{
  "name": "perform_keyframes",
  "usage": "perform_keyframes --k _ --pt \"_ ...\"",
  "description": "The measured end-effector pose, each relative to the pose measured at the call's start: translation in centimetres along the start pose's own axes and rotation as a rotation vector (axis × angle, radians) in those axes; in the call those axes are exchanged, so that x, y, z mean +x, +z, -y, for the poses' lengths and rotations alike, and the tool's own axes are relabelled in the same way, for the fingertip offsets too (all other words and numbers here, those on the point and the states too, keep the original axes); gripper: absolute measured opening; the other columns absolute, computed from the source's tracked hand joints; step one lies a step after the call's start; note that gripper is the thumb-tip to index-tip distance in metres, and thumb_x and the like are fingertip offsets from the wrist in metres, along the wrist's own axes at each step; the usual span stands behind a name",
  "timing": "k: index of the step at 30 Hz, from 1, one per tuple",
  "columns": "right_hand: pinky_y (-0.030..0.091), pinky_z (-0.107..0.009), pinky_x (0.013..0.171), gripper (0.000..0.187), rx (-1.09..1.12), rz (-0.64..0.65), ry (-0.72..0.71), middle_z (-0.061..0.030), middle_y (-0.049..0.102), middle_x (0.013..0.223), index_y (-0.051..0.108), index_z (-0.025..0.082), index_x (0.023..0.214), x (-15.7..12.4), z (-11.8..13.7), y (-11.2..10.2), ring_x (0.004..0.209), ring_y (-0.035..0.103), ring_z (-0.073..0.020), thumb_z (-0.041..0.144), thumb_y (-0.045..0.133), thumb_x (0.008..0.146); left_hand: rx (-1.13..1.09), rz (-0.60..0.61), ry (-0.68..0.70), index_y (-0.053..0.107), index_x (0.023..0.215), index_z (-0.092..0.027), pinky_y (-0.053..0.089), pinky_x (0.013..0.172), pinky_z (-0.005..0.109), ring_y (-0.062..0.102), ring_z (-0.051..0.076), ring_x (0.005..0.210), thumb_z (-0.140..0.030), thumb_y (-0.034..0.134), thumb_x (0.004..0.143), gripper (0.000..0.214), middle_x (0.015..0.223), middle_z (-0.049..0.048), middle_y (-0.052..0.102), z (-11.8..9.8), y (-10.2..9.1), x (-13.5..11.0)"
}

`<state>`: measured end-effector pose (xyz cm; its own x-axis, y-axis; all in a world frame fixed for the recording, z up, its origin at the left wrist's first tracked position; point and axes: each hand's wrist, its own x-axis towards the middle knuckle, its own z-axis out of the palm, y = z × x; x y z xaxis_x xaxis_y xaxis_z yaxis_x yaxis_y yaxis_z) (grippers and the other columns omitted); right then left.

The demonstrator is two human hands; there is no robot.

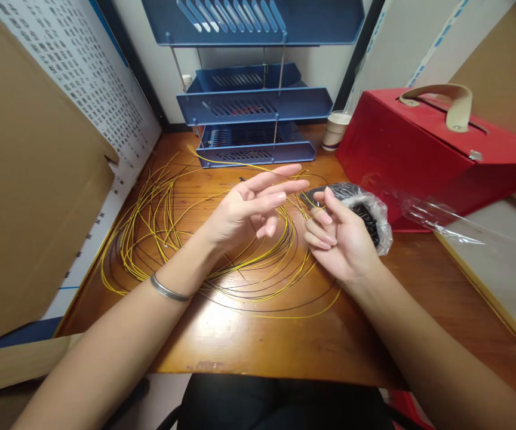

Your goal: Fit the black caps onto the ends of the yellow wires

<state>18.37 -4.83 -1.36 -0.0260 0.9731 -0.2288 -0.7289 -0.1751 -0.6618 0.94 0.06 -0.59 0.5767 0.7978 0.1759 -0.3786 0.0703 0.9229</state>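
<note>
My left hand (249, 209) hovers over a loose pile of thin yellow wires (159, 233) on the wooden desk (249, 340), fingers stretched out and slightly spread, a thin wire running past the fingertips. My right hand (336, 239) is just to its right, palm up, fingers half curled, thumb and forefinger close to a small dark piece near a clear plastic bag of black parts (368, 215). A silver bangle (166, 289) sits on my left wrist.
A blue tiered paper tray (253, 107) stands at the back of the desk. A red box with a tan handle (432, 149) sits at the right, a paper cup (336, 128) beside it. Cardboard panels (29, 197) wall the left side.
</note>
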Motion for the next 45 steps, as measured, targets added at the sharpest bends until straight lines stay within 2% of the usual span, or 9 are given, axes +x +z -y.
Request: perform_keyframes --k 3,9,12,19,25,28,32,39,45 --pt "0.019 -0.015 0.033 0.022 -0.069 0.013 -0.023 0.008 0.053 0.055 0.066 0.018 0.084 0.1 -0.3 -0.2 0.034 0.025 -0.0012 0.035 0.08 0.081 -0.04 -0.082 0.063 0.077 0.099 -0.019 0.039 0.041 0.014 0.052 0.001 0.044 -0.033 0.077 0.082 0.022 0.094 0.0021 0.077 0.3 0.3 0.5" --pt "0.021 -0.015 0.031 0.018 -0.056 0.031 -0.05 0.0042 0.067 0.076 0.067 0.017 0.079 0.0 -0.2 -0.5 0.034 0.026 0.0011 0.032 0.076 0.082 -0.034 -0.07 0.067 0.075 0.09 -0.019 0.058 0.091 0.033 0.074 0.02 0.101 -0.037 0.071 0.089 0.018 0.099 0.0038 0.079 -0.1 0.2 0.3" --pt "0.021 -0.016 0.03 0.015 0.015 0.017 0.004 0.0044 0.069 0.079 0.065 0.018 0.08 0.1 0.2 -0.4 0.033 0.022 0.0002 0.03 0.069 0.089 -0.047 0.085 -0.082 0.074 0.087 -0.017 0.062 0.085 0.038 0.078 0.023 0.085 -0.041 0.077 0.084 0.024 0.082 0.0042 0.078 -0.6 -0.1 -0.2" --pt "0.021 -0.015 0.03 0.011 0.085 -0.028 -0.036 0.0092 0.054 0.059 0.065 0.021 0.089 0.3 1.0 -0.6 0.034 0.023 -0.0022 0.031 0.067 0.093 -0.038 0.589 -0.498 0.076 0.089 -0.015 0.054 0.042 0.021 0.07 0.017 0.048 -0.032 0.075 0.087 0.018 0.071 0.0064 0.076 -2.4 -0.9 -1.0" --pt "0.016 -0.016 0.032 0.017 -0.051 -0.02 -0.151 0.01 0.044 0.048 0.067 0.02 0.098 -0.1 1.1 -0.4 0.034 0.019 -0.0044 0.035 0.063 0.096 0.059 0.671 -0.589 0.073 0.09 -0.015 0.057 0.048 0.021 0.072 0.017 0.055 -0.028 0.078 0.083 0.015 0.077 0.0078 0.077 -3.2 -1.3 -1.1" --pt "0.017 -0.018 0.033 0.017 -0.179 -0.006 -0.242 0.0091 0.044 0.045 0.069 0.019 0.098 -0.3 0.7 -0.5 0.034 0.021 -0.0054 0.034 0.068 0.09 0.028 0.545 -0.439 0.067 0.085 -0.016 0.055 0.046 0.021 0.07 0.017 0.051 -0.037 0.08 0.08 0.026 0.068 0.0049 0.074 -3.0 -1.4 -0.9" --pt "0.019 -0.02 0.035 0.016 -0.295 0.016 -0.249 0.0042 0.055 0.052 0.073 0.019 0.09 -0.5 0.3 -0.5 0.036 0.03 -0.0052 0.031 0.071 0.08 0.048 0.14 -0.202 0.058 0.082 -0.018 0.051 0.043 0.022 0.065 0.015 0.045 -0.052 0.072 0.082 0.037 0.057 -0.0009 0.064 -2.9 -1.5 -0.2" --pt "0.027 -0.022 0.036 0.016 -0.428 0.231 -0.168 -0.0004 0.064 0.058 0.077 0.019 0.081 -1.4 0.4 -0.2 0.037 0.042 -0.0073 0.033 0.075 0.073 0.374 -0.444 -0.155 0.051 0.078 -0.02 0.035 0.04 0.018 0.055 0.01 0.046 -0.056 0.064 0.084 0.039 0.057 -0.002 0.057 -3.1 -3.0 1.1" --pt "0.024 -0.024 0.034 0.042 -0.479 0.294 -0.147 -0.0021 0.064 0.051 0.074 0.022 0.074 -1.9 0.6 0.1 0.031 0.04 -0.0091 0.063 0.065 0.081 1.267 -0.634 -0.138 0.047 0.063 -0.021 0.039 0.057 0.026 0.056 0.018 0.06 -0.045 0.044 0.096 0.041 0.052 0.0025 0.051 -4.4 -5.2 0.5"
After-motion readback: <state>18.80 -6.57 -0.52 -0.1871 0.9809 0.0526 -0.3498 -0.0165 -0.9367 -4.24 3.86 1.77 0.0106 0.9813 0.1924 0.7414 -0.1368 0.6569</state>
